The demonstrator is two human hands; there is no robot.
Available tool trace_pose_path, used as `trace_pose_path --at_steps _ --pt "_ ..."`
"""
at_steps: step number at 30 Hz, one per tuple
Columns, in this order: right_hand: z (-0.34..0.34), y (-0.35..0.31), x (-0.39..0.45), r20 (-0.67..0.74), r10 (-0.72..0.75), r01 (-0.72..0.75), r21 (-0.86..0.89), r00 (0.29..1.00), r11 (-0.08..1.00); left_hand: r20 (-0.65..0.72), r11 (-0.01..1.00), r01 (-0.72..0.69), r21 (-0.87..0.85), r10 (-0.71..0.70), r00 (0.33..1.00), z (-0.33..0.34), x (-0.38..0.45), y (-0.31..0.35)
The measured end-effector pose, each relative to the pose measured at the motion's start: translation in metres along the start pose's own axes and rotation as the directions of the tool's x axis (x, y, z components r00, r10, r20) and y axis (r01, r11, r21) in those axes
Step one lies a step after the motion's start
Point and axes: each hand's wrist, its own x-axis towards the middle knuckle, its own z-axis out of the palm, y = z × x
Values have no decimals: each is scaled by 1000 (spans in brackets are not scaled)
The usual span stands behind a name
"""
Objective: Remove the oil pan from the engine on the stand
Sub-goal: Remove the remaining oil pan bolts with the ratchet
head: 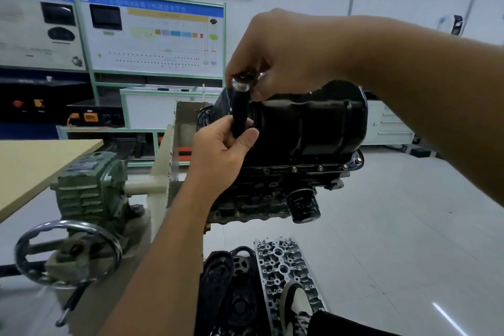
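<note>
- The oil pan [308,125] sits on top of the upturned engine [261,194], which hangs on the stand [163,172]; the pan's flange lies flat against the block, so I judge it is not yet off.
- Along the near flange I see a row of bolts [320,168] in their holes. At least those fasteners are left to do; the far side of the flange is hidden from me.
- My left hand [218,158] wraps its fingers around the black handle of a ratchet [240,112], clamped firmly on its lower end.
- My right hand [275,63] reaches over from above and pinches the shiny head of the same tool between thumb and fingertips. Both hands hold the tool just beside the left end of the pan.
- I cannot tell whether a socket is fitted or whether the tool is seated on any bolt; my fingers cover that part.
- My judgement: I am early in the job, readying the tool. Loosening the flange bolts, breaking the seal and lifting the pan away all remain.
- Below, a cylinder head [286,267] and a black cover [231,281] lie on the floor.
</note>
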Motion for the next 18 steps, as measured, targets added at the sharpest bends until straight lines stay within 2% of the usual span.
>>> trace_pose_path --at_steps 4,7,8,11,13,16,18 --pt "4 -6 2 -32 60 -60 -9 998 998 -48 999 22 30 -20 999 -2 1 -1" --pt "5 -8 4 15 185 -185 180 983 966 -121 997 37 72 -28 992 0 3 5" --pt "5 -8 4 20 200 -200 194 980 960 -118 997 39 65 -31 993 -1 3 5" --pt "6 -11 3 5 177 -177 85 984 981 6 997 56 -45 -56 998 -12 3 5" --pt "7 -13 3 -60 143 -142 27 988 989 58 997 26 -66 -22 998 -19 4 1" --pt "10 -12 4 -124 137 -140 -15 983 990 -30 1000 -2 29 3 1000 -17 4 -1" --pt "11 -10 5 -113 149 -153 -26 982 988 -115 998 18 68 -10 993 -12 5 -4"
